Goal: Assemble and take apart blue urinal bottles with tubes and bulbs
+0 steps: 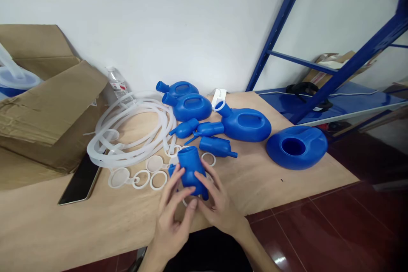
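A blue plastic spout piece (pixel 190 161), with a wide ringed mouth at the top and a short narrow tube at its lower end, is held above the table's front edge. My left hand (pixel 175 206) closes on it from the left and below. On the right side, my right hand (pixel 216 197) presses it with its fingertips. Just beyond the hands lie similar blue pieces with narrow nozzles, among them a nearer one (pixel 215 146) and a farther one (pixel 185 128). White rings (pixel 158 180) and clear caps with straps (pixel 119 177) are scattered to the left, some partly hidden by the hands.
Blue handled bottles (pixel 245 125) stand at the back, and another blue bottle (pixel 296 146) lies at right with its opening showing. Coiled clear tubing (pixel 134 159), a phone (pixel 81 180), a water bottle (pixel 117 81) and a cardboard box (pixel 47 110) occupy the left. Blue shelving (pixel 280 12) rises at right.
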Tool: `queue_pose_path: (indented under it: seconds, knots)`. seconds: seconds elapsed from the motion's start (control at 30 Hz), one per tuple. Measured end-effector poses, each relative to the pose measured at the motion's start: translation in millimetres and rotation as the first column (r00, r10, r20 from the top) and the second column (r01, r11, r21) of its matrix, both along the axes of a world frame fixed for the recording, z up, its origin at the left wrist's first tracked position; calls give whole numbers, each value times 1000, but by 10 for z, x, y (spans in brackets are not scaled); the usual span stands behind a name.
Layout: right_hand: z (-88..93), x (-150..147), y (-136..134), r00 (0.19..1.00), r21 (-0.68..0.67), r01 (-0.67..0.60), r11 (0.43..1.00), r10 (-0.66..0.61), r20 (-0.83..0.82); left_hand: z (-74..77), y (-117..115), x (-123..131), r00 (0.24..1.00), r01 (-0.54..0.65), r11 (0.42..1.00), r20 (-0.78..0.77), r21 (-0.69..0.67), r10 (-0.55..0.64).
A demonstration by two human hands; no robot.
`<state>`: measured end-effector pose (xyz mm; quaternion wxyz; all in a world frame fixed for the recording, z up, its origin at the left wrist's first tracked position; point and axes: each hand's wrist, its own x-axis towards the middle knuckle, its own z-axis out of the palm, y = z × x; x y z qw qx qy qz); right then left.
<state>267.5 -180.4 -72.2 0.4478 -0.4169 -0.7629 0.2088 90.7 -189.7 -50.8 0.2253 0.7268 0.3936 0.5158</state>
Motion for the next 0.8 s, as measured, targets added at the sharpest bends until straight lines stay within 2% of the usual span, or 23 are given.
queue_pose_path:
  seconds: [0.07, 0.17, 0.23, 0.3, 0.37, 0.47, 0.57, 0.63, 0.7, 0.8]
  knots:
    - [-10, 134, -45, 997, -20, 70, 997, -71, -29, 65, -92, 58, 989, 140, 990, -41, -25, -141]
    - [-73, 371, -130, 958, -108, 271, 957, -279, -72, 95, -189, 85, 944, 310, 946, -90, -90, -318]
    - [-113, 543, -181, 925, -173, 350, 921, -369, -90, 60, -194, 56, 951, 284, 956, -100, -79, -291]
    - [-134, 702, -201, 905, -212, 372, 904, -404, -135, -12, -153, 10, 970, 171, 984, -167, -53, -178]
    - [-135, 813, -167, 896, -246, 339, 908, -391, -208, -102, -91, -23, 939, 70, 997, -334, -33, -77]
    - [-103, 831, -27, 916, -278, 222, 935, -298, -269, -235, -23, -17, 811, 24, 1000, -584, -2, -21]
    - [-44, 694, 129, 939, -265, 142, 954, -215, -269, -305, -17, 1, 753, 24, 1000, -658, 20, -5]
    - [-17, 583, 193, 938, -302, 80, 950, -175, -301, -299, -29, -33, 771, 41, 999, -636, -5, -35]
    - [-21, 496, 213, 913, -364, 3, 931, -151, -378, -257, -38, -124, 820, 47, 997, -568, -55, -69]
    - [-76, 419, 181, 850, -405, -71, 911, -157, -502, -159, -37, -325, 928, -48, 987, -371, -151, -12]
